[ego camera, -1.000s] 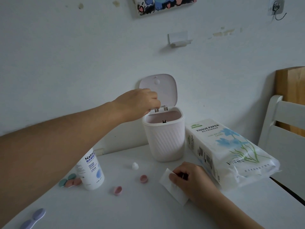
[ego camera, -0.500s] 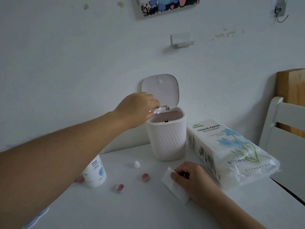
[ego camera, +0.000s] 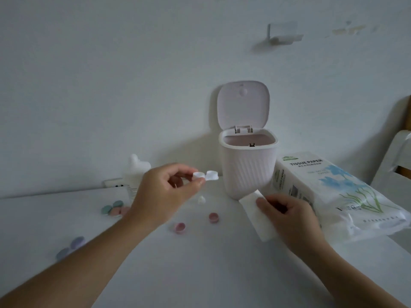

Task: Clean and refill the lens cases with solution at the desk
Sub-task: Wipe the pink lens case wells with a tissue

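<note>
White desk (ego camera: 200, 274): left hand (ego camera: 162, 196) pinches uncapped lens case (ego camera: 205, 175), likely for wiping; right hand (ego camera: 287, 215) grips folded tissue (ego camera: 255, 213) ready.

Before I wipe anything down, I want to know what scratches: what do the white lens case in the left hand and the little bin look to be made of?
White lens case: seemingly moulded plastic, faintly translucent, smooth rims on the two wells.
Bin: likely matte plastic, judging by its ribbed wall and the hinged lid standing open.
</note>
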Available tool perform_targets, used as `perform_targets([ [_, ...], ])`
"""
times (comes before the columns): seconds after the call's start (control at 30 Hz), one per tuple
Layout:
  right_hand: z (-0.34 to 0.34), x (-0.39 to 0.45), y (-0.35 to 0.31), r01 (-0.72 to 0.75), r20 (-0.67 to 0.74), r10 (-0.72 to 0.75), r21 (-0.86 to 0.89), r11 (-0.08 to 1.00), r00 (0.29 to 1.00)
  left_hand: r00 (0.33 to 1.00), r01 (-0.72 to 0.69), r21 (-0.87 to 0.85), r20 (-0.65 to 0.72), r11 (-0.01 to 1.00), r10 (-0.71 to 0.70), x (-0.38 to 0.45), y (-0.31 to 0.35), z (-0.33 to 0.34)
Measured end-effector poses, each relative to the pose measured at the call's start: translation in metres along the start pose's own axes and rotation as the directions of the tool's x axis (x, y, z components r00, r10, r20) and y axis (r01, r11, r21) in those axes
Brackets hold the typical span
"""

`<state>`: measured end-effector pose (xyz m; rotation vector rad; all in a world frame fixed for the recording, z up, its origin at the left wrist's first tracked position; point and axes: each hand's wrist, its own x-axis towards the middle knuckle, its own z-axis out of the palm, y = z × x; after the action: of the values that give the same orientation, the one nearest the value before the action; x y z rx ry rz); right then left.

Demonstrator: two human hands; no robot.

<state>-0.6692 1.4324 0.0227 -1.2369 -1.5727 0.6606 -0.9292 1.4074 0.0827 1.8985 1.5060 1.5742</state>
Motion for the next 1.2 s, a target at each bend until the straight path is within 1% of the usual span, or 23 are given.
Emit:
perform_targets([
  [0.03,0.001,0.001,-0.009,0.025,-0.015,-0.024,0.027,0.999,1.0,1.0,-0.024,0.022,0.019,0.999,0.023,-0.012,-0.006,-0.004],
  [0.1,0.007,0.005,-0.027,0.047,0.003,-0.048,0.117,0.992,0.999,0.999,-0.027,0.02,0.043,0.999,0.026,-0.029,-0.018,-0.007],
  [0.17,0.015,0.013,-0.042,0.04,0.057,-0.054,0.222,0.974,0.997,0.999,0.011,-0.025,0.042,1.0,-0.01,-0.037,-0.029,-0.007],
  [0.23,0.026,0.024,-0.054,0.003,0.096,-0.032,0.286,0.958,0.995,0.998,0.062,-0.103,0.037,0.993,-0.058,-0.039,-0.035,-0.004],
  [0.37,0.044,0.036,-0.059,-0.045,0.155,0.0,0.288,0.957,0.988,0.995,0.092,-0.244,0.065,0.965,-0.078,-0.04,-0.042,-0.001],
  [0.43,0.05,0.036,-0.059,-0.051,0.198,-0.009,0.299,0.953,0.98,0.995,0.082,-0.261,0.072,0.962,-0.065,-0.04,-0.044,-0.002],
  [0.57,0.058,0.023,-0.056,-0.085,0.29,-0.036,0.392,0.916,0.956,0.996,0.051,-0.236,0.08,0.97,-0.033,-0.041,-0.042,0.0],
  [0.67,0.061,0.013,-0.053,-0.078,0.349,-0.056,0.359,0.93,0.935,0.996,0.02,-0.214,0.086,0.977,-0.002,-0.042,-0.04,0.001],
  [0.73,0.061,0.009,-0.052,-0.091,0.416,-0.072,0.357,0.93,0.907,0.996,-0.002,-0.214,0.085,0.977,0.021,-0.043,-0.039,0.001],
  [0.8,0.062,0.006,-0.051,-0.112,0.479,-0.073,0.346,0.931,0.875,0.997,0.007,-0.235,0.075,0.972,0.011,-0.045,-0.039,-0.001],
  [0.9,0.063,0.006,-0.049,-0.137,0.53,-0.055,0.316,0.939,0.846,0.997,0.01,-0.246,0.082,0.969,0.011,-0.046,-0.037,-0.002],
  [1.03,0.062,0.007,-0.046,-0.241,0.637,-0.017,0.315,0.918,0.77,0.997,-0.005,-0.23,0.077,0.973,0.023,-0.045,-0.035,-0.002],
  [1.1,0.062,0.007,-0.046,-0.256,0.646,-0.002,0.306,0.917,0.764,0.995,-0.038,-0.183,0.082,0.982,0.053,-0.046,-0.035,-0.003],
  [1.2,0.061,0.005,-0.046,-0.203,0.613,0.003,0.257,0.945,0.79,0.99,-0.099,-0.101,0.086,0.99,0.108,-0.047,-0.036,-0.003],
])
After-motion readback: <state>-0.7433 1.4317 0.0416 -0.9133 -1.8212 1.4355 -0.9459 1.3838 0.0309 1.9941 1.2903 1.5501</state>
